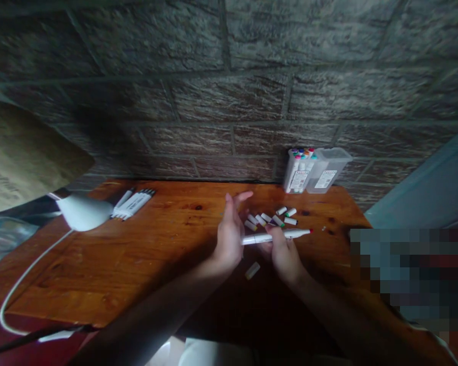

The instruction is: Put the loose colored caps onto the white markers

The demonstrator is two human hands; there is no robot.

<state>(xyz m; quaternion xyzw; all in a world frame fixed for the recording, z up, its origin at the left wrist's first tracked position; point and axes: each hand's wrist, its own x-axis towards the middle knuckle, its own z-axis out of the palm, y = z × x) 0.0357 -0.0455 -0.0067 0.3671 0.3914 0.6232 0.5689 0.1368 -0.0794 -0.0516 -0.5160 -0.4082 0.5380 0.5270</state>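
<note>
A white marker with a red tip lies level in my right hand, whose fingers are closed around its middle. Its left end meets the palm side of my left hand. That hand's fingers are stretched out and apart, and it grips nothing I can see. Just beyond the marker, several loose white marker caps with coloured ends are scattered on the wooden table. One more cap sits nearer to me, below the marker, in shadow.
At the back right stand a clear case of markers and an open clear plastic box. A row of white markers lies at the back left, beside a lamp with a white cable. Behind the table rises a brick-patterned wall.
</note>
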